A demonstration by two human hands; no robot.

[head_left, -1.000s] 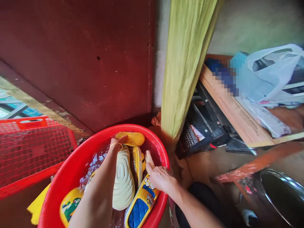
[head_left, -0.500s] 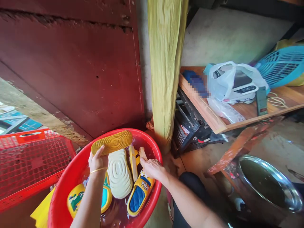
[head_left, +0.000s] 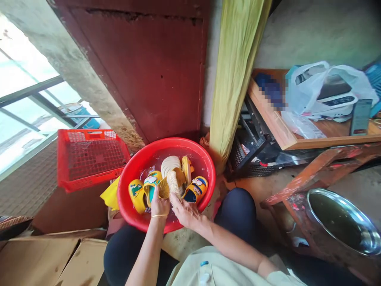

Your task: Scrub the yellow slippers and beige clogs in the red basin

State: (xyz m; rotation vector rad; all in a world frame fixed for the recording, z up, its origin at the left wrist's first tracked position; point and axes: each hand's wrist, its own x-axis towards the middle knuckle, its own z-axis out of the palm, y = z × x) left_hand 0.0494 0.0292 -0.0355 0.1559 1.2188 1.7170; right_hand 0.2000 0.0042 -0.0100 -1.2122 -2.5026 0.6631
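Holding the ridged-soled yellow slipper point(head_left: 163, 188) in our left hand point(head_left: 160, 207), we kept the fingers closed on its near end, the sole lying just beyond the fingertips. Our right hand point(head_left: 185, 211) was wrapped around a pale scrubbing brush point(head_left: 172, 182), which reached forward past the fingers and crossed in front of that sole; whether the bristles pressed on it, we could not tell. Around the fingers ran the rim of the red basin point(head_left: 120, 190). Straight beyond them we saw the cream-soled slipper point(head_left: 169, 163). To the left of the left fingers lay the teal-lined slipper point(head_left: 151, 182) and, farther left, the green-cartoon slipper point(head_left: 136, 194). Just right of the brush fingers was the blue-lined slipper point(head_left: 195, 190), and beyond them another yellow slipper point(head_left: 186, 169) stood on edge.
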